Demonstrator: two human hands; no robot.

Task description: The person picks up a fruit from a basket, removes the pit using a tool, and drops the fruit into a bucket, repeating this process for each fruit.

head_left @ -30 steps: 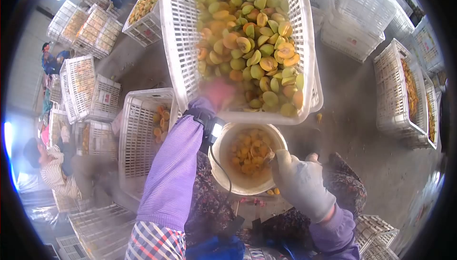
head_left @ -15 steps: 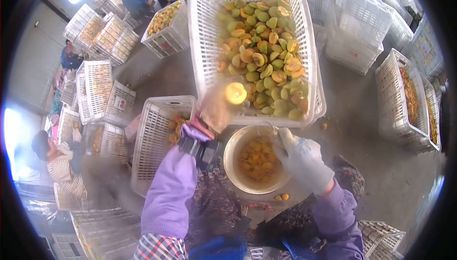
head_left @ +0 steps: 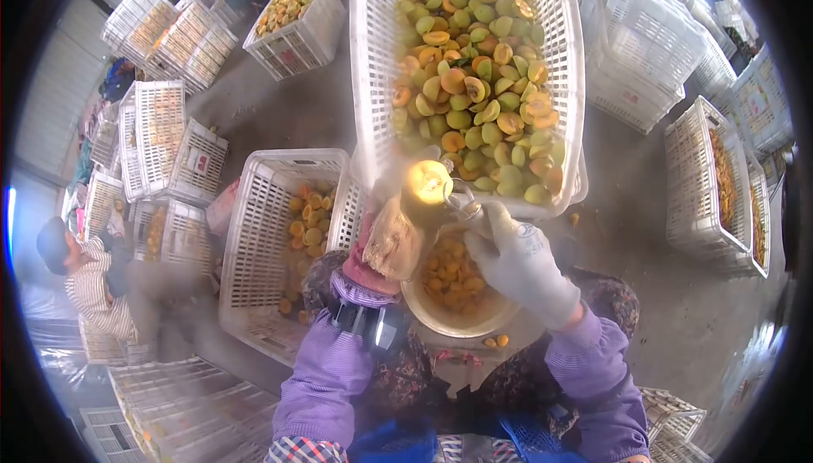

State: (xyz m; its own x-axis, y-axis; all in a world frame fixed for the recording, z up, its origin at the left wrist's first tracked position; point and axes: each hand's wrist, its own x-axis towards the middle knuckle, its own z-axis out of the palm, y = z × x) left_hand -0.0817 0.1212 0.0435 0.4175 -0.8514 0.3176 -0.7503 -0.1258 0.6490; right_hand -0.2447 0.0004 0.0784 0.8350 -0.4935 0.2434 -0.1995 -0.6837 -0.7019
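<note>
My left hand (head_left: 391, 241), in a worn, stained glove, grips a yellow peach half (head_left: 428, 182) with its cut face up. My right hand (head_left: 529, 264), in a pale grey glove, is closed on a small metal tool with a looped end (head_left: 461, 200). The loop is right at the edge of the fruit. Below both hands stands a round metal pot (head_left: 415, 304) holding small orange-brown pieces. Just beyond them is a large white crate (head_left: 572, 82) full of halved green-and-orange peaches (head_left: 474, 82).
Left of the pot, a white crate (head_left: 241, 234) holds orange fruit halves. Two small orange pieces (head_left: 495, 341) lie by the pot. Filled crates (head_left: 711, 200) stand at right, and stacked crates (head_left: 157, 137) at left. A person in a striped top (head_left: 97, 285) sits at far left.
My left hand has brought the peach half slightly right, up to the tool. My right hand has raised the tool from the pot to the fruit. The whole view has shifted slightly.
</note>
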